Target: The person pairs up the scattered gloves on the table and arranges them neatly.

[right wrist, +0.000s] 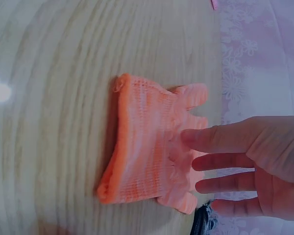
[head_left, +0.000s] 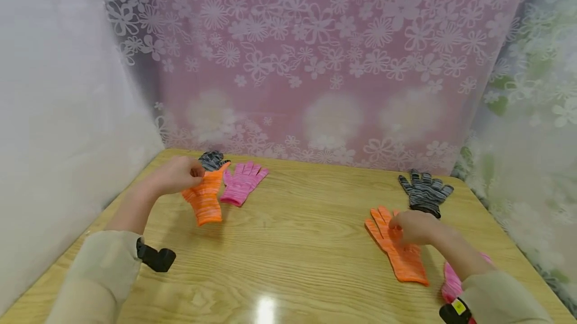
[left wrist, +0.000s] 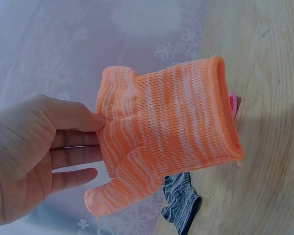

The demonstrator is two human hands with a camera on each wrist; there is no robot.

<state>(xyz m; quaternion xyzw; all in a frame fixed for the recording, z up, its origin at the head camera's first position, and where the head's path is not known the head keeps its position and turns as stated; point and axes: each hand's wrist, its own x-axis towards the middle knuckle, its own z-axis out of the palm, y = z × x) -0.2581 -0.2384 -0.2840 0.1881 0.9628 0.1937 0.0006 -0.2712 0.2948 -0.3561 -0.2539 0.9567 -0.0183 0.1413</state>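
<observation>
My left hand (head_left: 178, 175) pinches an orange knitted glove (left wrist: 181, 117) between thumb and fingers and holds it up off the table. Its striped cuff hangs away from the hand. On the right, a second orange glove (head_left: 403, 259) lies on the table, its fingers toward the back. Over its finger end is my right hand (head_left: 414, 227). In the right wrist view the thumb and relaxed fingers (right wrist: 225, 181) overlap that glove's finger end, with no fabric showing gripped between them.
A pink glove (head_left: 243, 184) and a grey-black glove (head_left: 211, 159) lie at back left on the wooden table (head_left: 293, 244). Another grey-black glove (head_left: 425, 194) lies at back right. Under the right forearm is a pink glove (head_left: 451, 281), partly hidden. Flowered curtains (head_left: 315, 63) stand behind.
</observation>
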